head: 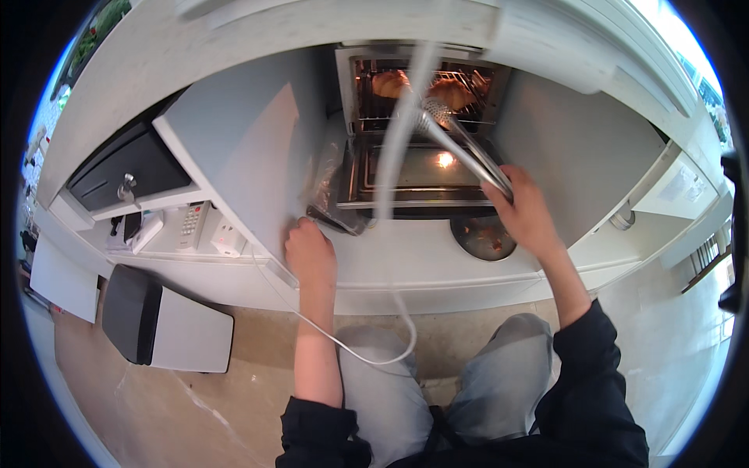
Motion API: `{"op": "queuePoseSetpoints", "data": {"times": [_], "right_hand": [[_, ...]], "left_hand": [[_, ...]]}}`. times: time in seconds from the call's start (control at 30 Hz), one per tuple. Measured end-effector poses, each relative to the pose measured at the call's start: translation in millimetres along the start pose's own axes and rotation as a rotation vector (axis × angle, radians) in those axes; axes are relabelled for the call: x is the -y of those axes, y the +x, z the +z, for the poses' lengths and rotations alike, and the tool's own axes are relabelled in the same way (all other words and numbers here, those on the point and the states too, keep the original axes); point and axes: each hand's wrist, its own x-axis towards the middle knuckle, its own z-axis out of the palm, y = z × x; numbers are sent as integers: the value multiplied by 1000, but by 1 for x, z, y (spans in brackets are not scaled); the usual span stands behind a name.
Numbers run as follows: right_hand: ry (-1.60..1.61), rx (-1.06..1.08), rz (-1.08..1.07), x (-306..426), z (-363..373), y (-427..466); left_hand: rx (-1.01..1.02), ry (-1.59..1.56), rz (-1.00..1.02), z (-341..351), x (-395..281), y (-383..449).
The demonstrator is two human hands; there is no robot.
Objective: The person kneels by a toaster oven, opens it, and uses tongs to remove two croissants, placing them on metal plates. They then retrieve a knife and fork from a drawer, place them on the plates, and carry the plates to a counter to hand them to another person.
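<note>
My right hand (522, 212) grips a pair of metal tongs (462, 153) by the handle end. Their perforated heads point at the mouth of a lit built-in oven (345, 76). Inside, two browned pastries that look like croissants (450, 93) lie on a wire rack (468, 78). The glass oven door (404, 169) is folded down below the tongs. My left hand (311, 251) is curled against the left side of the cabinet niche, near a dark tray-like item in clear plastic (330, 202); its fingertips are hidden. A round dark plate (483, 243) with crumbs sits below my right hand.
A white cable (383, 187) hangs blurred across the view and loops over my lap. Left are a cordless phone or remote (192, 225), a white plug box (228, 236), and a dark drawer with a key (126, 186). A grey-lidded bin (190, 330) stands on the floor.
</note>
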Motion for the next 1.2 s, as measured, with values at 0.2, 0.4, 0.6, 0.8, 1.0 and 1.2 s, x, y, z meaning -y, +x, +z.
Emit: {"op": "queuePoseSetpoints", "data": {"times": [0.2, 0.4, 0.6, 0.8, 1.0, 1.2], "right_hand": [[-114, 129, 303, 3, 18, 93], [-363, 234, 308, 27, 37, 149], [-583, 297, 71, 32, 75, 204], [-556, 286, 170, 44, 82, 221], [-591, 304, -2, 49, 100, 224], [-620, 460, 43, 39, 97, 220]], "left_hand": [[-56, -292, 73, -38, 8, -77], [89, -500, 174, -38, -30, -132], [140, -837, 295, -18, -97, -128], [115, -906, 253, 4, -128, -122], [105, -841, 265, 19, -130, -126], [50, -864, 280, 20, -130, -119]]}}
